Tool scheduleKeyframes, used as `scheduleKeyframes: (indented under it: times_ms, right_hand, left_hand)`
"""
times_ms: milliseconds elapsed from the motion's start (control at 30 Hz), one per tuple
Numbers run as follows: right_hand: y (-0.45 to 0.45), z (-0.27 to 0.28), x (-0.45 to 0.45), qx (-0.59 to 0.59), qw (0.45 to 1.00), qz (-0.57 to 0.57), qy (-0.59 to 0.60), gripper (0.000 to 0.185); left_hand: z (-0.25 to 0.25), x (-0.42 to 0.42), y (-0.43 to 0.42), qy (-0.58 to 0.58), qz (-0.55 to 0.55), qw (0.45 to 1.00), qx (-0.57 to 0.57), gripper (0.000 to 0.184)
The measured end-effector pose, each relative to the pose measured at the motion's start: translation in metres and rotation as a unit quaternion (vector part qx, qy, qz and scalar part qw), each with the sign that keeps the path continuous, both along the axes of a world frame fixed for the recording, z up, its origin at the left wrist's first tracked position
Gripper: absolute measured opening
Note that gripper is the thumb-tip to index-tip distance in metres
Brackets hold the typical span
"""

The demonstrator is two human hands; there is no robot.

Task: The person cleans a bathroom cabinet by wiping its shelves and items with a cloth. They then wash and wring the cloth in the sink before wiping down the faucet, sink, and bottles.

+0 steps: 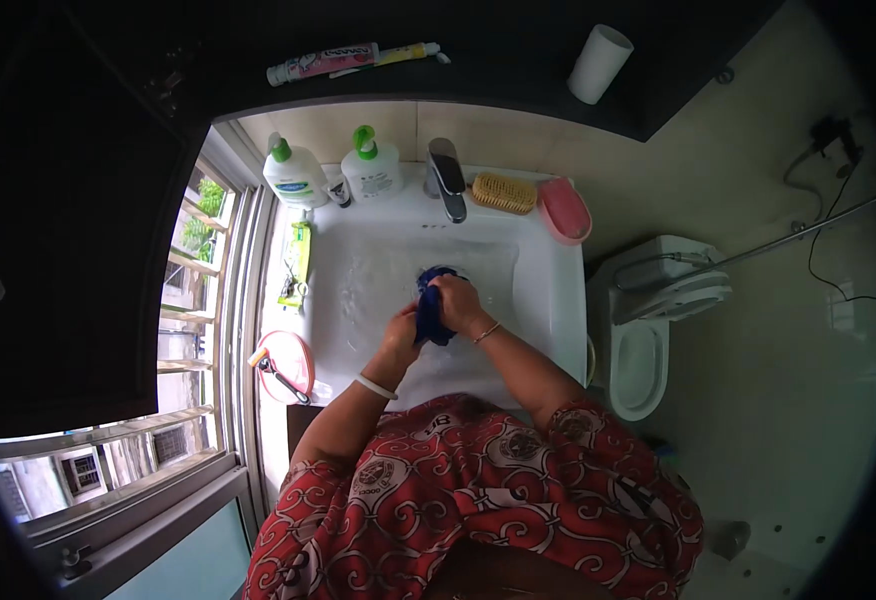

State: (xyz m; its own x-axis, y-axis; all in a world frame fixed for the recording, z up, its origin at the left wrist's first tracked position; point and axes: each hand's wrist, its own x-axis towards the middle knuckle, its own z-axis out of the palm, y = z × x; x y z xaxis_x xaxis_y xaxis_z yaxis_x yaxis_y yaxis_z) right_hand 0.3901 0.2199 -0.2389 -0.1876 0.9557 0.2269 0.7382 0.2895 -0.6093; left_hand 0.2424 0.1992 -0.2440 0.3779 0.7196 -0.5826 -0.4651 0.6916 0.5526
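Observation:
A dark blue wet cloth (434,316) is bunched up between my two hands, low over the basin of the white sink (548,270). My left hand (401,328) grips its left side, with a white bangle on that wrist. On the upper right part of the cloth, my right hand (458,300) is closed, a thin bracelet at its wrist. Part of the cloth hangs down into the basin beyond my fingers. Above it stands the faucet (446,180). What kind of garment or cloth it is I cannot make out.
Two green-topped pump bottles (296,178) stand on the sink's back left. A scrub brush (503,193) and a pink soap dish (564,210) sit back right. On the left ledge lie a green packet (296,262) and a razor (283,382). A toilet (640,370) stands to the right.

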Motion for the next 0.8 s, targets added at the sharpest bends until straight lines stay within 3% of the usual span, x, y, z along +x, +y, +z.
scheduleKeyframes:
  times_ms: [33, 100, 133, 200, 300, 367, 400, 433, 467, 533, 567, 667, 700, 800]
  right_hand:
    - [0.009, -0.024, 0.019, -0.002, 0.999, -0.002, -0.054, 0.016]
    - [0.009, -0.022, 0.046, -0.035, 0.983, -0.013, -0.179, 0.021]
    - [0.007, -0.021, 0.047, -0.112, 0.991, -0.033, -0.067, 0.022]
    - [0.018, -0.012, 0.049, -0.254, 0.952, -0.067, 0.158, 0.024]
    - [0.007, 0.045, 0.026, -0.316, 0.886, 0.072, 0.332, 0.025]
    - [-0.011, 0.076, 0.009, -0.323, 0.832, 0.183, 0.412, 0.024]
    - [-0.020, 0.090, 0.003, -0.314, 0.803, 0.236, 0.448, 0.025]
    - [-0.021, 0.094, 0.007, -0.426, 0.752, 0.232, 0.445, 0.026]
    - [-0.020, 0.078, 0.011, -0.423, 0.709, 0.248, 0.507, 0.029]
    - [-0.022, 0.087, 0.025, -0.421, 0.592, 0.143, 0.672, 0.035]
    - [-0.012, 0.068, 0.036, -0.401, 0.562, 0.192, 0.698, 0.040]
    - [-0.014, 0.083, 0.038, -0.347, 0.640, 0.022, 0.685, 0.041]
    - [-0.013, 0.069, 0.036, -0.313, 0.701, -0.010, 0.640, 0.048]
    - [-0.014, 0.038, 0.035, -0.286, 0.694, 0.061, 0.658, 0.056]
  left_hand:
    - [0.009, -0.002, -0.001, 0.023, -0.012, 1.000, 0.002, 0.030]
    - [0.030, -0.005, -0.004, 0.109, -0.020, 0.994, 0.005, 0.040]
    - [0.033, -0.009, -0.006, 0.160, -0.013, 0.987, -0.011, 0.043]
    - [0.039, -0.012, 0.003, 0.256, 0.005, 0.966, -0.039, 0.051]
    - [0.027, -0.014, 0.007, 0.248, -0.025, 0.962, -0.113, 0.066]
    - [0.022, -0.019, 0.004, -0.006, -0.058, 0.994, -0.094, 0.069]
    - [0.019, -0.018, 0.002, -0.135, -0.075, 0.984, -0.083, 0.070]
    - [0.015, -0.014, 0.006, -0.192, -0.090, 0.976, -0.051, 0.066]
    - [0.011, -0.011, 0.006, -0.248, -0.104, 0.963, -0.020, 0.062]
    - [0.031, -0.001, -0.008, -0.251, -0.016, 0.967, 0.045, 0.053]
    - [0.023, 0.001, -0.007, -0.284, -0.023, 0.958, 0.031, 0.051]
    - [0.072, 0.010, -0.018, -0.151, 0.026, 0.988, -0.002, 0.063]
    - [0.080, 0.006, -0.017, -0.158, 0.008, 0.987, 0.009, 0.059]
    - [0.112, 0.010, -0.017, -0.171, 0.001, 0.983, 0.063, 0.059]
